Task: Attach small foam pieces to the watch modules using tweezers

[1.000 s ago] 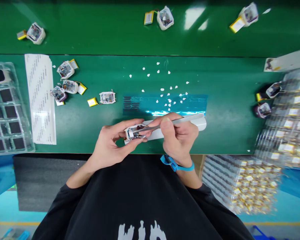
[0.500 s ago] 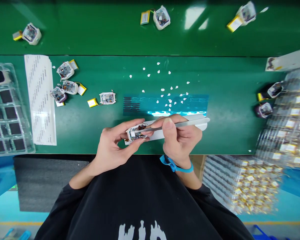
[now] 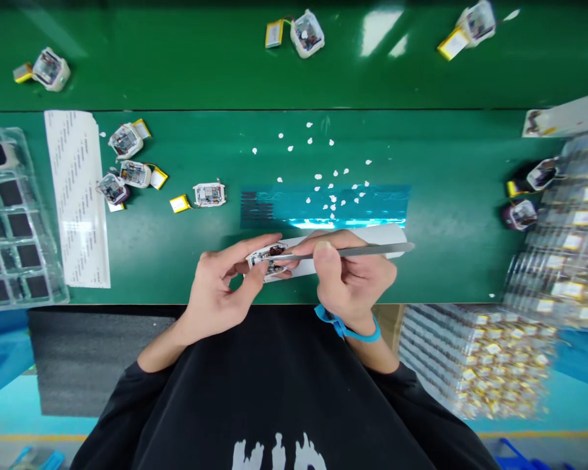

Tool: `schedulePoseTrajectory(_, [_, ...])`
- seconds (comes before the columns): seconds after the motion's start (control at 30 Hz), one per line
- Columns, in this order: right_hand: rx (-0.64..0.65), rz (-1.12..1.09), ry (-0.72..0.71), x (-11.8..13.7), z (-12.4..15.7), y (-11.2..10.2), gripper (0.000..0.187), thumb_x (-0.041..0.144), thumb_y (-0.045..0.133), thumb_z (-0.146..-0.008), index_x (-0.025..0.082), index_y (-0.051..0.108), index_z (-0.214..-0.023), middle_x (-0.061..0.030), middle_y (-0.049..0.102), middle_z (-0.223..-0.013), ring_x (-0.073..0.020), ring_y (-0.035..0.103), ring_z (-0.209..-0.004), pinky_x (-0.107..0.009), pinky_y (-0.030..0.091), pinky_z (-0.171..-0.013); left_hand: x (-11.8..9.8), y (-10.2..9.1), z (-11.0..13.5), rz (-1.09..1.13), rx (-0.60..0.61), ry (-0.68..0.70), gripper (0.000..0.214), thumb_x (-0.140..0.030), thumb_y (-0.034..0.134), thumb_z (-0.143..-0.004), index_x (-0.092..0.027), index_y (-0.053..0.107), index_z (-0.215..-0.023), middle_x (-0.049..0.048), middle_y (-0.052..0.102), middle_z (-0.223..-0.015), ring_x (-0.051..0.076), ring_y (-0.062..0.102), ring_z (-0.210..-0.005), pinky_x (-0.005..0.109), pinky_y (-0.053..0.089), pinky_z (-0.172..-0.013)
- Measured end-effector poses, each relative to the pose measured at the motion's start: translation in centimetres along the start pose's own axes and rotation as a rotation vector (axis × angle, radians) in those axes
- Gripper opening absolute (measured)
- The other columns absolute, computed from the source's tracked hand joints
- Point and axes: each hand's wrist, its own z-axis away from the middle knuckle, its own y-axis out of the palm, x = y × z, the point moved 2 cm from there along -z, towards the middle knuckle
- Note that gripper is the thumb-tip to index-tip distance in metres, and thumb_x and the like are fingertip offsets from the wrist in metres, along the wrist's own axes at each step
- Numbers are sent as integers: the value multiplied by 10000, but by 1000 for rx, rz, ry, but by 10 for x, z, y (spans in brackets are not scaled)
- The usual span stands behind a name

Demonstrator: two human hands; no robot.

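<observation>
At the near edge of the green desk, a small white open-backed device shell with exposed electronics is gripped between the thumb and fingers of the left hand. Slim grey metal tweezers are pinched closed in the right hand, their tips set into the shell; what they touch inside is too small to tell. The fitting is judged to be under way, not finished. Just behind the hands a white strip and a blue film sheet are laid, with small white peeled bits scattered beyond. Toward the left edge, four similar shells with yellow battery packs are seen, apparently still waiting. On the far green belt three more units are set
</observation>
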Motion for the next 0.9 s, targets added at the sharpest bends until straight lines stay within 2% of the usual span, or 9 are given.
schedulePoseTrajectory(0.1, [65, -43, -153, -9, -3, -11, 201, 246, 611, -1093, 234, 804, -1149, -23, 832, -901, -183, 794, -779, -303, 641, -654, 5, -7, 0, -110, 32, 11, 281, -169, 648, -1044, -208, 793, -1282, 24, 859, -1018, 128, 758, -615, 197, 577, -522])
schedulePoseTrajectory(0.17, [70, -4, -232, -19, -11, -20, 229, 285, 615, -1097, 272, 805, -1225, -22, 843, -942, -207, 803, -847, -344, 658, -710, 9, -14, -2, -217, 21, 67, 286, -177, 637, -1056, -211, 766, -1309, 32, 855, -1079, 123, 749, -633, 215, 575, -555])
schedulePoseTrajectory(0.2, [86, 57, -243, -25, -15, -24, 236, 282, 621, -1095, 293, 805, -1241, -19, 848, -974, -215, 804, -885, -363, 666, -751, 11, -17, -4, -271, 7, 122, 278, -177, 634, -1058, -209, 755, -1306, 41, 850, -1117, 141, 776, -723, 234, 606, -638])
schedulePoseTrajectory(0.3, [215, 283, -211, -44, -29, -27, 241, 220, 664, -1063, 314, 817, -1225, -11, 854, -1049, -222, 790, -957, -398, 666, -849, 21, -24, -14, -471, 14, 315, 212, -160, 623, -1055, -212, 740, -1223, 56, 835, -1183, 229, 772, -1125, 364, 615, -990])
schedulePoseTrajectory(0.37, [276, 356, -202, -55, -33, -25, 229, 208, 674, -1057, 299, 822, -1206, -12, 854, -1043, -219, 779, -956, -399, 661, -857, 30, -25, -23, -626, 44, 405, 201, -136, 601, -1055, -221, 728, -1186, 58, 822, -1228, 261, 714, -1259, 444, 558, -1100])
schedulePoseTrajectory(0.53, [277, 319, -134, -68, -34, -24, 231, 180, 660, -1063, 280, 819, -1198, -12, 853, -1118, -211, 779, -999, -402, 662, -887, 48, -18, -36, -893, 79, 492, 244, -66, 558, -1046, -221, 698, -1172, 61, 797, -1300, 286, 675, -1297, 474, 527, -1076])
schedulePoseTrajectory(0.73, [318, 298, -85, -69, -32, -23, 267, 168, 648, -1068, 306, 809, -1230, 6, 847, -1150, -200, 803, -1028, -410, 687, -905, 52, -14, -38, -937, 60, 540, 240, -52, 523, -1059, -215, 672, -1153, 53, 808, -1259, 276, 679, -1250, 460, 523, -1063])
schedulePoseTrajectory(0.8, [304, 322, -180, -69, -30, -20, 309, 134, 671, -1047, 308, 793, -1272, 8, 846, -1159, -198, 810, -1013, -391, 701, -868, 54, -15, -39, -948, 66, 543, 227, -63, 538, -1060, -220, 673, -1153, 53, 807, -1265, 277, 679, -1253, 462, 527, -1059])
schedulePoseTrajectory(0.9, [221, 377, -410, -62, -29, -18, 520, 27, 684, -994, 313, 707, -1427, -5, 827, -1233, -200, 823, -1002, -360, 713, -817, 52, -15, -38, -964, 75, 554, 246, -47, 555, -1045, -229, 684, -1148, 50, 806, -1284, 280, 688, -1245, 489, 523, -1084])
